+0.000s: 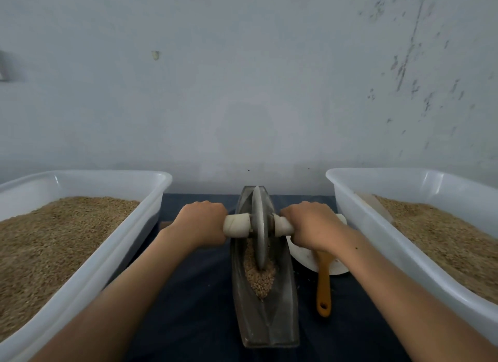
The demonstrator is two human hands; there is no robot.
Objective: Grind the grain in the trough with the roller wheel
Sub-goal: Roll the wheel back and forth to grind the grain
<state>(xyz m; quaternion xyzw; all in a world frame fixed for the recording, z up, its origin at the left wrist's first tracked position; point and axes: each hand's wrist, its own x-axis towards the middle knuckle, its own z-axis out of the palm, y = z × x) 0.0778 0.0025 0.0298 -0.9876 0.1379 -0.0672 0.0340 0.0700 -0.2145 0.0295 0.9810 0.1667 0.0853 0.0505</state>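
Both hands clamped on the roller wheel (259,227) axle: left hand (200,221), right hand (312,224). The wheel stands upright in the trough (283,308), on grain (260,278), mid-counter (194,294).

White tubs (129,243) (358,227) wall in both sides of the trough (265,321); dark cloth (194,294) between lies open.

Our two bare arms reach out straight in front of us, our left hand (200,221) curls tight around one handle end, our right hand (312,224) curls tight around the other, knuckles up, wrists level, hands well apart
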